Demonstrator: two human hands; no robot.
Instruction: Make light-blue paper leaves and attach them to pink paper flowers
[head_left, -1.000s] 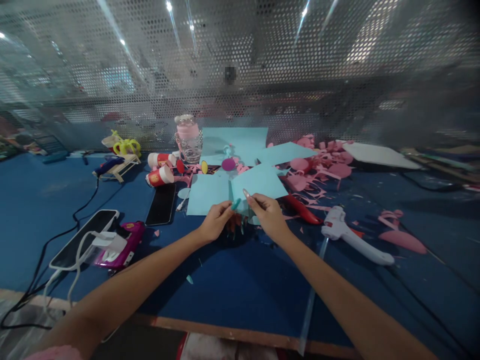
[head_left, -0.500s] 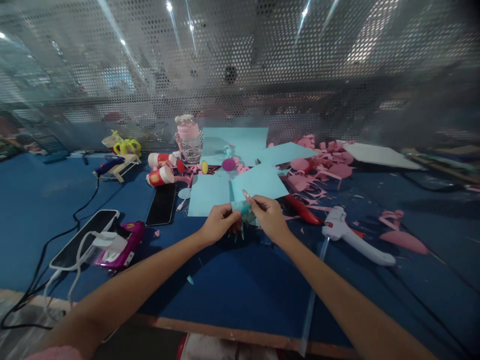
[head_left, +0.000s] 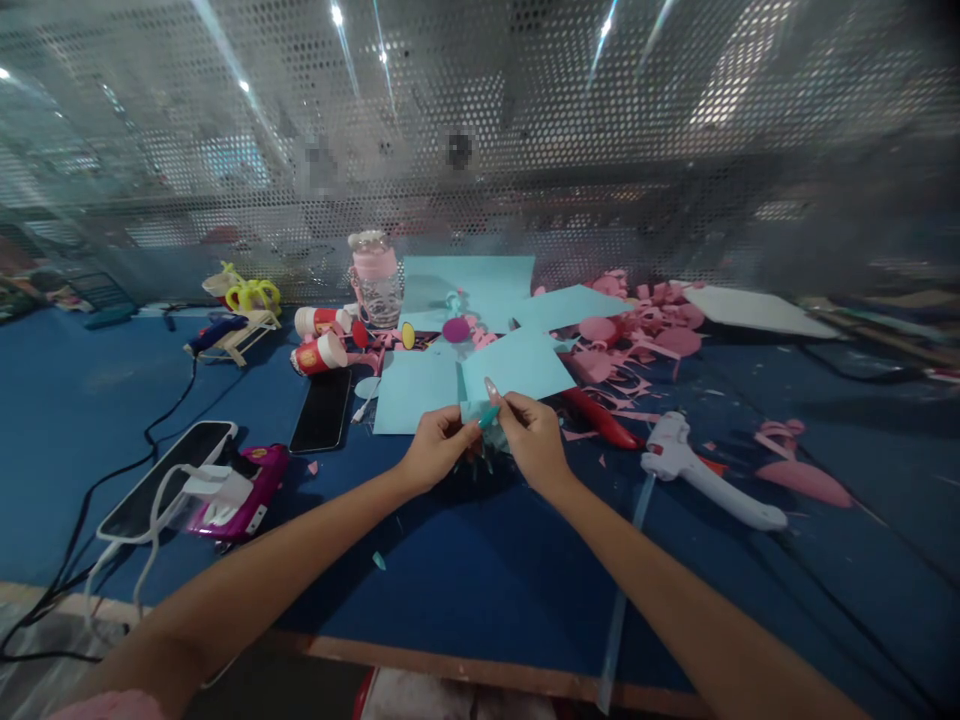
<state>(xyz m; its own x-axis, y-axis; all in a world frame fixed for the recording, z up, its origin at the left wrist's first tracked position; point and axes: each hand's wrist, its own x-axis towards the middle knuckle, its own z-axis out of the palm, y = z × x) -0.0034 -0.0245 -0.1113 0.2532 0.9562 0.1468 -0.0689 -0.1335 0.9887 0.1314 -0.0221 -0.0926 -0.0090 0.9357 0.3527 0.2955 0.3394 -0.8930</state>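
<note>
We locate the small light-blue paper piece [head_left: 471,408] at the centre of the scene, between both hands, above the near part of the blue tabletop [head_left: 480,580]. We observe the left hand [head_left: 437,447] pinching it from the left and the right hand [head_left: 536,440] pinching it at the right edge; the hands are close together, and their lower fingers are partly hidden.

Just beyond, we find a large flat light-blue paper sheet [head_left: 521,365]. To the left, we note a black rectangular smartphone [head_left: 321,410]; to the right, a red curved handle [head_left: 604,420] and a white plastic glue gun [head_left: 712,490]. Farther right, we see a heap of pink cut-paper scraps [head_left: 660,310]. At the far side, left of centre, we identify a clear pink-collared bottle [head_left: 377,285], upright.
</note>
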